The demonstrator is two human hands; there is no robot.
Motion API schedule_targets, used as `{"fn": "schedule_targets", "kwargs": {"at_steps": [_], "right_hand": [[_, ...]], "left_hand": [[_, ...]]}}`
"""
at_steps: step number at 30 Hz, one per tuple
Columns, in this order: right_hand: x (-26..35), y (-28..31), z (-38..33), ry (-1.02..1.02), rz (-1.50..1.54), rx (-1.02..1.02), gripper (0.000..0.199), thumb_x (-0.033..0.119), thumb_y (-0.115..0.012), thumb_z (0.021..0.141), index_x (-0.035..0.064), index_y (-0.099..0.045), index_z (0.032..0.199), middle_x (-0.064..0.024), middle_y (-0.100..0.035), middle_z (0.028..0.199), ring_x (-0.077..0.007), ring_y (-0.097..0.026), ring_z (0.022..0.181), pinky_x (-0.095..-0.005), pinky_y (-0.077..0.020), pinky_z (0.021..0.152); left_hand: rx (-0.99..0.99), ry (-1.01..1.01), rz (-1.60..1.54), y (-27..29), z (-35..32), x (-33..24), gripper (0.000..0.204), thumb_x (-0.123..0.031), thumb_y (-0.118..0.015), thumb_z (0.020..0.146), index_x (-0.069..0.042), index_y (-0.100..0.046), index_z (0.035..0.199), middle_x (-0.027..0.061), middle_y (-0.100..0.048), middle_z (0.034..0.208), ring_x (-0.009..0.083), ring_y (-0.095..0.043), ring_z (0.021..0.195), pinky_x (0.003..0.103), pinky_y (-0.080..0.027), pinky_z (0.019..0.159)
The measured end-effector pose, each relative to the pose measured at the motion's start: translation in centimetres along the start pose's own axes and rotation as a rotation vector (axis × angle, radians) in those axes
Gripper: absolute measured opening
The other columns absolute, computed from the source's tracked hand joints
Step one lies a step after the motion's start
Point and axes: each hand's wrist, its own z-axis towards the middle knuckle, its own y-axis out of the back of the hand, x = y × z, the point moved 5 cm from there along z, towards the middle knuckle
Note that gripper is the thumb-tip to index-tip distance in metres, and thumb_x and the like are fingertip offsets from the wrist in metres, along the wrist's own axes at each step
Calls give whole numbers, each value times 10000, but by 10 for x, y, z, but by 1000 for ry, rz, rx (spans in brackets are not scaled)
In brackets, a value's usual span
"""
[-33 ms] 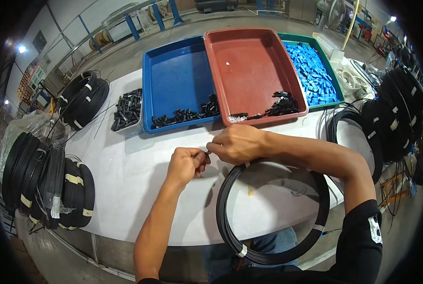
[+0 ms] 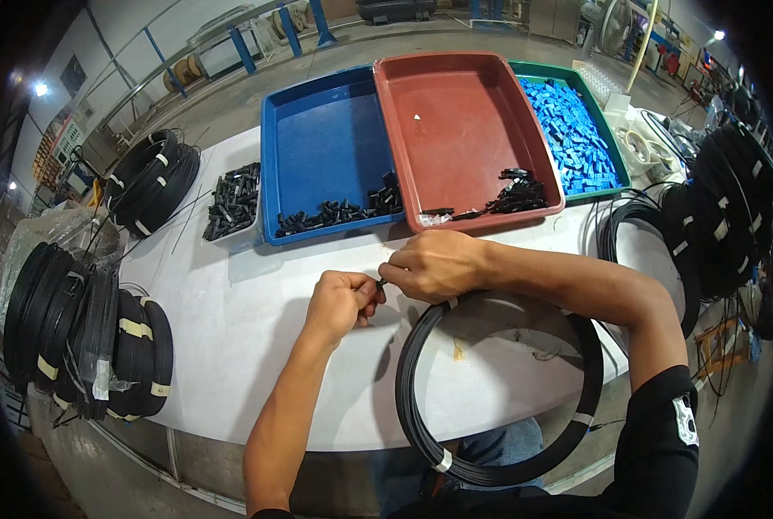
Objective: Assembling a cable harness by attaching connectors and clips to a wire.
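My left hand (image 2: 343, 301) is closed, thumb against fingers, at the middle of the white table (image 2: 231, 346). Between its fingertips and those of my right hand (image 2: 438, 264) shows a small black piece (image 2: 380, 284), too small to name. My right hand is closed too, its fingers pinched at the same spot, and what lies inside it is mostly hidden. Below my right forearm a coil of black cable (image 2: 411, 381), bound with white tape, rests partly on the table and hangs over its near edge.
Behind my hands stand a blue tray (image 2: 326, 130) and a red tray (image 2: 456, 112), both with small black parts, and a green tray (image 2: 618, 164) of blue pieces. A clear bin (image 2: 246, 235) holds more black parts. Cable coils (image 2: 144, 346) flank the table left and right (image 2: 706, 216).
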Motion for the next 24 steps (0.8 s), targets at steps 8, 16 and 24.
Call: {"fn": "schedule_targets", "kwargs": {"at_steps": [8, 16, 24], "right_hand": [[-2, -6, 2, 251, -289, 112, 146, 130, -610, 781, 5, -536, 786, -55, -496, 638, -212, -614, 579, -354, -494, 530], [-9, -8, -1, 234, -204, 41, 198, 183, -607, 807, 46, -476, 748, -59, -474, 675, -216, -553, 585, -356, -478, 564], [-7, -5, 4, 265, -10, -32, 224, 187, -668, 745, 28, -513, 768, -78, -505, 637, -263, -580, 508, -382, -480, 477]], "left_hand": [[2, 110, 11, -3, 7, 0, 301, -63, -528, 953, -6, -633, 677, 21, -561, 604, 80, -456, 503, 254, -375, 452], [237, 307, -377, -6, 12, 3, 183, 49, -465, 819, -50, -483, 665, 57, -530, 725, 77, -360, 514, 236, -329, 428], [160, 211, -266, -18, 1, 0, 172, 56, -461, 862, 1, -557, 729, 59, -542, 729, 97, -417, 526, 245, -381, 463]]}}
